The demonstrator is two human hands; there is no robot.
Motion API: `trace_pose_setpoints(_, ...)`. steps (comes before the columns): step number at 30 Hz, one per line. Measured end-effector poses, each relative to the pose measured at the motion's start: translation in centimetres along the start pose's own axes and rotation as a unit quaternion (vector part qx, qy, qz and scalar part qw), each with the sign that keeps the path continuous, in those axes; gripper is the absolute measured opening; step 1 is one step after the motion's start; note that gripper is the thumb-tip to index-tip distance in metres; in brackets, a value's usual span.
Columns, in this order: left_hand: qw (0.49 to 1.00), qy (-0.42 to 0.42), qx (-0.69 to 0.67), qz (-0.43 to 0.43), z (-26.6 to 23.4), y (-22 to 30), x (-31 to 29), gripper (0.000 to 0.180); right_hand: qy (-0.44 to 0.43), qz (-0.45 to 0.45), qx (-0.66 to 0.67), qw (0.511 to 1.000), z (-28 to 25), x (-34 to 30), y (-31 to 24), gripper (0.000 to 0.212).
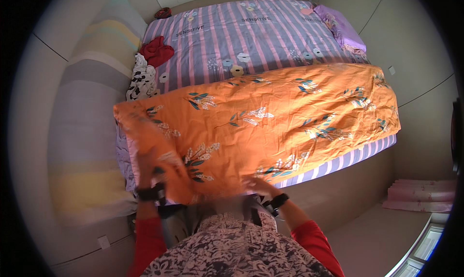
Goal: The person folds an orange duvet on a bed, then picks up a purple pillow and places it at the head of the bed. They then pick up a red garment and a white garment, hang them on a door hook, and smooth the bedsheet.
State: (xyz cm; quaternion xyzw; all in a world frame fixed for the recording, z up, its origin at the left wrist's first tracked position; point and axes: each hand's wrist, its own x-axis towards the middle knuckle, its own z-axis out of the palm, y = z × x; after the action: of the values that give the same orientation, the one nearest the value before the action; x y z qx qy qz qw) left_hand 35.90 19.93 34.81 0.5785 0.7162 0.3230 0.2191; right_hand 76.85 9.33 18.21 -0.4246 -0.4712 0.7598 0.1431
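Observation:
An orange quilt (285, 112) printed with white flower sprays and green leaves lies spread across the near half of the bed. At its near left corner is my left hand (146, 165), smeared by motion; the cloth beside it is blurred and bunched as well, and the fingers look closed on it. My right hand (260, 185) has its fingers curled at the quilt's near edge, right of my body, gripping the cloth. Both wrists wear dark bands. Beneath the quilt, the striped purple and pink bed sheet (212, 50) shows at the far half and along the near right edge.
A red cloth (157, 51) and a black-and-white spotted cloth (142, 79) lie at the bed's left edge. A purple pillow (340, 28) sits at the far right. A padded panel (89, 117) in grey and yellow lines the left side. Pink fabric (420, 195) is at the lower right.

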Motion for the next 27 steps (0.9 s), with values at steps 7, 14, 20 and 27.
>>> trace_pose_setpoints(7,0.896,-0.429,-0.012,0.115,16.6,17.9,-6.6,0.035,0.228,-0.115,0.338,0.906,-8.8,-7.4,-2.6,0.056)
trace_pose_setpoints(14,0.938,-0.237,0.127,0.219,22.1,10.5,-3.0,0.068,0.264,-0.145,0.635,0.711,-9.9,-5.0,4.4,0.060)
trace_pose_setpoints(20,0.920,-0.229,0.252,0.193,23.8,2.1,-2.6,0.071,0.717,-0.037,-0.191,0.670,-10.5,-4.4,4.5,0.047)
trace_pose_setpoints(27,0.912,-0.193,0.279,0.231,25.1,0.7,-2.3,0.068,0.513,0.037,-0.150,0.844,-11.7,-0.4,0.0,0.047)
